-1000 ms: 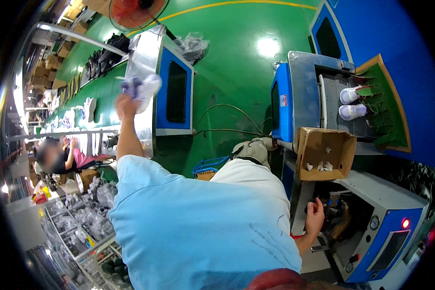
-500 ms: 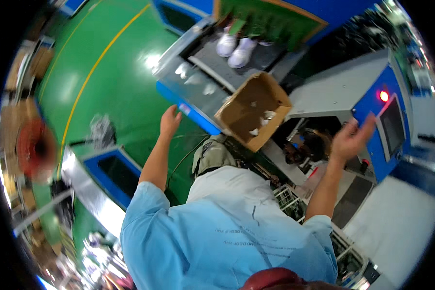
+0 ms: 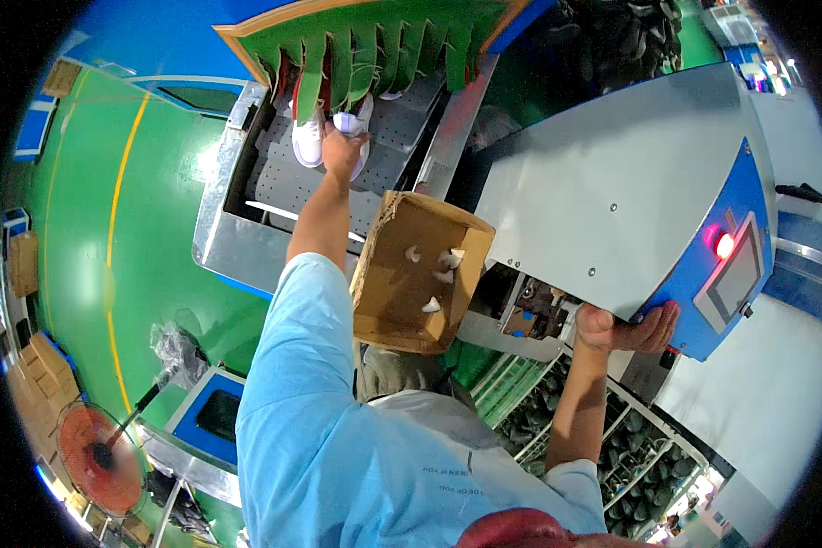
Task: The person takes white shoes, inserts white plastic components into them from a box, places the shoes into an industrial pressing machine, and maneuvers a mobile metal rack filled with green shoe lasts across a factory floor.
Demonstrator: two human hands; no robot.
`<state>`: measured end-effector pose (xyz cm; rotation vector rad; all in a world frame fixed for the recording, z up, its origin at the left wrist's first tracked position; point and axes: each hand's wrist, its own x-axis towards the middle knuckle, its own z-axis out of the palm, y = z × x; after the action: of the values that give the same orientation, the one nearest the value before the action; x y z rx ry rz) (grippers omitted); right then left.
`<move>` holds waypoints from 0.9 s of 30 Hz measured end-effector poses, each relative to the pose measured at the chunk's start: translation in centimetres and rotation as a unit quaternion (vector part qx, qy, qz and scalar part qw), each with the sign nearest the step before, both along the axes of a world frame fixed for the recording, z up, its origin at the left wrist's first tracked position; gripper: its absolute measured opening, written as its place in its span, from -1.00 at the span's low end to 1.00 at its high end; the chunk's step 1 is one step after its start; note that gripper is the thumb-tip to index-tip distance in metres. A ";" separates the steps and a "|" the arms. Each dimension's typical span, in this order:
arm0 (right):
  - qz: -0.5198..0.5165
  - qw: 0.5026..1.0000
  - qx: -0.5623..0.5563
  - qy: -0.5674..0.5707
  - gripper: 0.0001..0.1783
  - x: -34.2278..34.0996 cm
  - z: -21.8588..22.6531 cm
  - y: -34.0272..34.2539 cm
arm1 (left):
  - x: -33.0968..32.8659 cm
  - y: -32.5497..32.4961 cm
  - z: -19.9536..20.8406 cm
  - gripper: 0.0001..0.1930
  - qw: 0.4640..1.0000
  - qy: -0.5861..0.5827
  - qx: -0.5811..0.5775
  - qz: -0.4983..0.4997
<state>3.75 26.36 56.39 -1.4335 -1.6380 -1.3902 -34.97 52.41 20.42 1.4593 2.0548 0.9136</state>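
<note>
Reaching forward, my left hand (image 3: pixel 342 152) is closed on a white shoe (image 3: pixel 354 121) at the opening of a conveyor machine. Its fingertips are partly hidden by the shoe. A second white shoe (image 3: pixel 308 142) stands just left of it on the perforated grey conveyor (image 3: pixel 274 164). Green strip curtains (image 3: pixel 365 59) hang over the shoes' rear parts. My right hand (image 3: pixel 626 329) is at the lower front edge of a grey and blue machine (image 3: pixel 612 192), thumb apart and fingers stretched along the edge, with no held thing visible.
Between my arms is an open cardboard box (image 3: pixel 374 301) with a few small white pieces inside. A lit red lamp (image 3: pixel 724 245) and a screen (image 3: pixel 733 274) are on the right machine. Racks of dark items (image 3: pixel 648 447) stand below right; a red fan (image 3: pixel 100 457) is at left.
My left hand has gone from beside the conveyor frame forward onto the shoe. My right hand has dropped from near the screen to the machine's lower edge. The view has turned.
</note>
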 end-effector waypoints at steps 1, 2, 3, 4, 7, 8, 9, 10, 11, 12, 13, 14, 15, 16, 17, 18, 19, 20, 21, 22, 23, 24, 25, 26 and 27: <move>-0.013 1.000 0.005 -0.008 -0.29 -0.1 0.2 -0.2 | 0.5 -0.2 1.3 -0.22 1.000 0.000 -0.007 -0.018; -0.013 1.000 0.014 -0.013 -0.29 -0.3 0.4 0.0 | 0.0 -0.3 3.0 -0.27 0.995 -0.047 -0.065 -0.055; -0.022 1.000 0.011 -0.013 -0.30 -0.3 0.4 -0.1 | -0.4 -0.2 5.1 -0.32 0.985 -0.093 -0.116 -0.092; -0.024 1.000 0.016 -0.010 -0.30 -0.1 0.5 0.1 | -0.9 -1.5 6.7 -0.40 0.984 -0.119 -0.051 -0.120; -0.012 1.000 -0.018 0.006 -0.33 -0.8 1.1 0.1 | -2.2 -6.1 11.9 -0.37 0.970 -0.167 0.061 -0.163; -0.014 1.000 -0.019 0.011 -0.33 -1.1 1.5 0.1 | -2.3 -7.9 14.5 -0.35 0.962 -0.196 0.072 -0.177; 0.004 1.000 -0.020 0.016 -0.35 -1.4 1.9 0.2 | -2.3 -9.6 17.2 -0.37 0.949 -0.254 0.050 -0.180; 0.028 0.999 -0.019 0.021 -0.37 -1.8 2.1 0.3 | -2.7 -11.2 18.4 -0.39 0.926 -0.306 0.096 -0.198; 0.031 0.997 -0.035 0.055 -0.35 -1.6 1.8 -0.4 | -2.3 -12.8 22.0 -0.38 0.925 -0.313 0.066 -0.204; 0.030 0.997 -0.035 0.057 -0.35 -2.0 2.1 -1.1 | -1.9 -14.5 25.2 -0.37 0.924 -0.319 0.039 -0.208; 0.032 0.993 -0.074 0.090 -0.36 -2.5 2.8 -1.6 | -2.1 -16.1 26.1 -0.33 0.912 -0.351 0.039 -0.210; 0.033 0.986 -0.111 0.121 -0.36 -2.9 3.4 -2.0 | -2.0 -17.7 27.6 -0.27 0.912 -0.351 0.026 -0.211; 0.031 0.977 -0.151 0.146 -0.34 -3.6 4.2 -2.9 | -1.9 -19.2 28.4 -0.24 0.897 -0.381 0.042 -0.221; 0.034 0.977 -0.149 0.147 -0.34 -4.2 4.7 -3.7 | -1.7 -20.8 29.1 -0.21 0.879 -0.413 0.054 -0.233; 0.079 0.960 -0.168 0.212 -0.34 -4.8 4.9 -4.4 | -1.5 -22.2 29.6 -0.16 0.850 -0.470 0.027 -0.237; 0.123 0.935 -0.184 0.275 -0.34 -5.5 5.1 -5.3 | -1.0 -23.9 30.4 -0.16 0.849 -0.471 0.026 -0.238; 0.230 0.865 -0.177 0.409 -0.29 -7.5 4.9 -6.6 | -0.3 -25.7 31.6 -0.16 0.841 -0.482 0.006 -0.246; 0.307 0.823 -0.198 0.435 -0.23 -8.1 3.3 -8.2 | 0.6 -27.4 32.5 -0.15 0.829 -0.496 -0.018 -0.257; 0.350 0.777 -0.297 0.431 -0.10 -8.9 2.9 -9.7 | 1.1 -29.1 31.7 -0.13 0.845 -0.458 -0.021 -0.276; 0.427 0.715 -0.292 0.471 0.10 -10.4 1.7 -10.6 | 2.4 -30.6 32.0 -0.08 0.807 -0.512 -0.056 -0.288; 0.478 0.642 -0.329 0.501 0.34 -11.7 1.5 -11.7 | 3.5 -32.3 32.4 -0.03 0.769 -0.563 -0.091 -0.291; 0.487 0.545 -0.360 0.579 0.51 -12.8 1.8 -13.1 | 5.1 -34.0 33.7 0.01 0.714 -0.617 -0.155 -0.293; 0.511 0.483 -0.333 0.628 0.52 -13.5 1.0 -14.3 | 7.1 -35.3 34.8 0.09 0.682 -0.643 -0.137 -0.320; 0.501 0.431 -0.298 0.688 0.47 -13.9 2.6 -15.4 | 8.6 -36.7 34.9 0.06 0.692 -0.646 -0.128 -0.296; 0.486 0.428 -0.324 0.690 0.44 -12.8 3.1 -16.2 | 9.8 -38.1 35.2 0.03 0.703 -0.646 -0.123 -0.272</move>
<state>-9.07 10.17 59.44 -0.8697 -1.1456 1.1002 -25.14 14.30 55.58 0.7160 0.5871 0.9053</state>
